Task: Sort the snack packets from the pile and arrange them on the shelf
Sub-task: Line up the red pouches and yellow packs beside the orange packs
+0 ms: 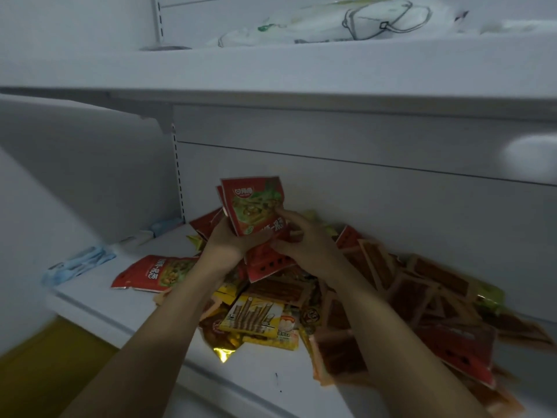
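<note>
**Step in hand (judged from the grip):** matching red packets [253, 206] are being gathered into one bundle.

**To do it well:**
- Square the edges and turn every face one way before the bundle goes down.
- Collect the loose red packet [153, 271] lying flat, below and left of the left hand. It appears to be the same kind.
- A bare stretch of shelf [90, 294], further left of that hand, would suit the row.

**Pose:**
- Both forearms reach forward and upward.
- The left hand [226, 239] grips the bundle's lower left edge.
- The right hand [304, 245] holds the right side, fingers laid on the front face.
- The bundle stands upright between the hands, raised just above the mixed pile [346, 300]. The pile spreads beneath both hands and to the right of the right hand.
</note>
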{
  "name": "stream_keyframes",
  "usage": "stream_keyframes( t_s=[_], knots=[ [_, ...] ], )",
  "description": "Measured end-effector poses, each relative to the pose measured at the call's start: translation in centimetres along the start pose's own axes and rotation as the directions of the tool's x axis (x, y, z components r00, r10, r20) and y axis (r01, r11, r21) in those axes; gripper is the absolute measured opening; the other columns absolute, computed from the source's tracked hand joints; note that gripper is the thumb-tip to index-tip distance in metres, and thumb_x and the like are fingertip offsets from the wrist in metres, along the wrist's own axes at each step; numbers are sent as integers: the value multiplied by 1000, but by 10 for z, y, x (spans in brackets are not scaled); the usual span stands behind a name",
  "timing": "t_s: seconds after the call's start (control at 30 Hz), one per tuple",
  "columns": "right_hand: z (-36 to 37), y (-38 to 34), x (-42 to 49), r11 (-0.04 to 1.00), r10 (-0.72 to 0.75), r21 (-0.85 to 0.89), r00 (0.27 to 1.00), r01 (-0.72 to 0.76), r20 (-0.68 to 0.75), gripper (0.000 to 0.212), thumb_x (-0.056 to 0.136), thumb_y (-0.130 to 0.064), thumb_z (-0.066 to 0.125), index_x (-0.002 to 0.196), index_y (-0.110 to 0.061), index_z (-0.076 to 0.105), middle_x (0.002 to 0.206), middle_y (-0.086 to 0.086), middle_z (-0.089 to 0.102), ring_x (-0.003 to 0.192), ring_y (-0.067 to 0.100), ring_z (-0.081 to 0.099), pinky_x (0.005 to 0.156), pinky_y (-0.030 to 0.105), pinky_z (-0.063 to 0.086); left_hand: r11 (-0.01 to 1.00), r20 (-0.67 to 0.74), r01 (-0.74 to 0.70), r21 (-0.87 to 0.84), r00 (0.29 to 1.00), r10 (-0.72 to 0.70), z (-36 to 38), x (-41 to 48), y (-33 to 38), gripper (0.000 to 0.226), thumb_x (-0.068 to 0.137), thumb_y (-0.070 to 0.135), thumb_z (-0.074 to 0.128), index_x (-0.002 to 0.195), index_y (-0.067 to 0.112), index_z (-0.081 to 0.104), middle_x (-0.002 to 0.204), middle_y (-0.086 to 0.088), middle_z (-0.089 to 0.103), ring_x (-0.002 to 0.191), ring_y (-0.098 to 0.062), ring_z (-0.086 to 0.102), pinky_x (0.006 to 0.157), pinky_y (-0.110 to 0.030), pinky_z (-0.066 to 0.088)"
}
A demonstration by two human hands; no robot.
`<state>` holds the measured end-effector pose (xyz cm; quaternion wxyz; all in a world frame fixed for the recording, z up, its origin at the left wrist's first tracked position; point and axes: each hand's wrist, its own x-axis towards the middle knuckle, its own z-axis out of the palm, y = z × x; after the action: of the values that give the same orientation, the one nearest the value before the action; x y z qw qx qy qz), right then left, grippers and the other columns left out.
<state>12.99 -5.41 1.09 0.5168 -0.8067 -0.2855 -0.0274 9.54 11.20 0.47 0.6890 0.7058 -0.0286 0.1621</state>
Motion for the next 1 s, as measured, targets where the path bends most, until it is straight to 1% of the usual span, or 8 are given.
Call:
stream_keyframes(
  t_s=[0.17, 0.23, 0.37, 0.57, 0.67, 0.8, 0.9, 1.0],
  knots=[
    [19, -3, 18, 994, -83, -84, 990, 74, -116, 35, 94, -20, 65, 128, -25, 61, 103, -24, 57, 94, -6, 57, 79, 2, 43, 999, -191, 9, 50, 982, 1, -42, -3, 9, 43, 77, 23, 82, 114, 23, 62, 107, 4, 70, 94, -16, 69, 79, -31, 56],
    [31, 1, 27, 983, -92, -167, 990, 73, -106, 28, 93, -20, 67, 121, -25, 66, 106, -21, 62, 94, -8, 58, 82, 8, 46, 998, -264, 22, 65, 964, -4, -65, -6, 13, 43, 76, 22, 82, 115, 20, 62, 99, 5, 68, 87, -12, 68, 69, -24, 53],
    [59, 2, 44, 891, -74, -452, 995, 39, -60, 32, 92, -19, 63, 124, -19, 62, 125, 1, 62, 108, 20, 62, 89, 39, 52, 988, -398, 77, 135, 917, -18, -113, -15, 10, 47, 72, 19, 85, 113, 18, 63, 97, 2, 70, 84, -15, 68, 74, -30, 53],
    [104, -24, 66, 766, -82, -640, 996, 52, -17, 27, 92, -40, 62, 103, -16, 63, 103, 3, 66, 97, 26, 63, 70, 32, 46, 985, -444, 121, 124, 895, -54, -152, -28, -5, 57, 70, 18, 87, 117, 21, 56, 97, 9, 67, 87, -13, 67, 80, -33, 53],
    [132, -32, 80, 649, -76, -759, 997, 55, 7, 46, 91, -52, 60, 114, -12, 61, 118, 9, 62, 109, 26, 57, 81, 33, 44, 984, -437, 138, 112, 896, -76, -162, -30, -12, 52, 70, 18, 87, 111, 24, 56, 95, 9, 68, 85, -12, 68, 80, -34, 55],
    [151, -33, 93, 464, -21, -886, 1000, -11, -23, 29, 94, -25, 58, 120, -11, 56, 126, 11, 59, 116, 27, 54, 94, 37, 43, 979, -411, 171, 109, 905, -112, -174, -31, -20, 53, 69, 20, 88, 113, 21, 60, 95, 8, 72, 78, -9, 72, 69, -26, 55],
    [147, -35, 94, 518, -46, -854, 996, -45, -81, 12, 92, -10, 55, 101, -9, 62, 107, 9, 67, 98, 26, 63, 73, 30, 43, 979, -391, 178, 95, 911, -128, -177, -29, -24, 57, 68, 24, 89, 116, 21, 59, 98, 7, 72, 80, -10, 73, 69, -26, 55],
    [134, -32, 95, 676, -41, -725, 975, -133, -217, 19, 92, -13, 56, 108, -7, 65, 111, 10, 67, 103, 29, 63, 72, 29, 42, 982, -355, 171, 77, 925, -133, -176, -25, -27, 53, 70, 23, 87, 114, 25, 59, 98, 7, 72, 79, -9, 72, 66, -23, 54]
  ],
)
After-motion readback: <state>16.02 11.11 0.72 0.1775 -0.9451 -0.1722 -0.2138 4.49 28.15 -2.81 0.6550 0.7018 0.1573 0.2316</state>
